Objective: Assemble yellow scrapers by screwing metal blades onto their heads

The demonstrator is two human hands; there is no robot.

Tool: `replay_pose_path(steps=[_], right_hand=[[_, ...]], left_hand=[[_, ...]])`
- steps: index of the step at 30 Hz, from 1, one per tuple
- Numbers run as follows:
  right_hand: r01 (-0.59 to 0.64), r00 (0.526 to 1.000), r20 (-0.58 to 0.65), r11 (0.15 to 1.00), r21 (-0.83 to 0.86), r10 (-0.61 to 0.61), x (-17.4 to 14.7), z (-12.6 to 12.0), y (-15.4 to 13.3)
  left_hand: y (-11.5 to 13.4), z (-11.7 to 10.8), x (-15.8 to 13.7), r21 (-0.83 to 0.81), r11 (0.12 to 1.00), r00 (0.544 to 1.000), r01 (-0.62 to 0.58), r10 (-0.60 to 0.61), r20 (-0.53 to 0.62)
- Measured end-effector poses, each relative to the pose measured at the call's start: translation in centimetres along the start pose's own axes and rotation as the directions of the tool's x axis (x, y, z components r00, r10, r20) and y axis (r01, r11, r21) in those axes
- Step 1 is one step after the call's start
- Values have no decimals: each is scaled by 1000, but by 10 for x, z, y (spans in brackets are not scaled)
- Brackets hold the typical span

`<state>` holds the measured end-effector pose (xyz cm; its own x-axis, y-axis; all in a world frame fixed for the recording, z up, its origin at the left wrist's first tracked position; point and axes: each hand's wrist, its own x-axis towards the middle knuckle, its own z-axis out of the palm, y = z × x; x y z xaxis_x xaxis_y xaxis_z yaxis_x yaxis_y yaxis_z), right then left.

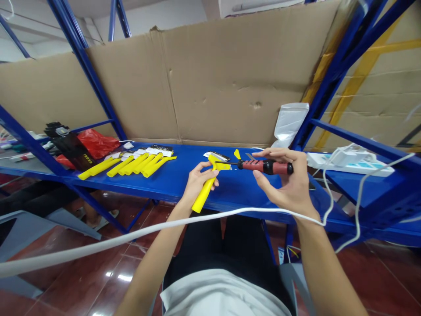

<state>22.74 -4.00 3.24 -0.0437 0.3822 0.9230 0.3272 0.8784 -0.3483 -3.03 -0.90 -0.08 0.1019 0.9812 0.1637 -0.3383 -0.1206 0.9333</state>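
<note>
My left hand (196, 181) is closed around a yellow scraper (204, 196), its tubular handle slanting toward me. My right hand (291, 186) holds a screwdriver (256, 166) with a red and black handle, nearly level. The thumb and fingers are bent around its handle. The thin shaft points left and its tip meets the scraper's head; the exact contact is too small to make out. Behind them on the table lie a small yellow piece (237, 154) and a flat black-and-white item (221, 156). Several more yellow scrapers (131, 166) lie in a row to the left.
A white cable (158, 227) crosses in front of my forearms. At right is a white power strip (348, 163) with plugs. A black box (73, 149) and red plastic bag (98, 142) sit at left. Cardboard (213, 87) walls the back of the blue table (171, 186).
</note>
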Motion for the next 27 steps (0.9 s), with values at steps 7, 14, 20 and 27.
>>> replay_pose_path(steps=[7,14,20,27], right_hand=[[-3,994,-105,994,-108,-9,-3,-1,1],[-73,997,-7,994,85,74,2,-5,1],[-41,992,-122,999,-7,40,-2,-3,4],[-65,998,-6,992,112,66,3,-1,2]], left_hand=[[0,1,-1,-7,1000,999,0,0,36],[-1,-1,-2,3,1000,999,-3,3,48],[0,1,-3,5,1000,999,-7,6,51],[0,-1,-2,-3,1000,1000,-5,5,22]])
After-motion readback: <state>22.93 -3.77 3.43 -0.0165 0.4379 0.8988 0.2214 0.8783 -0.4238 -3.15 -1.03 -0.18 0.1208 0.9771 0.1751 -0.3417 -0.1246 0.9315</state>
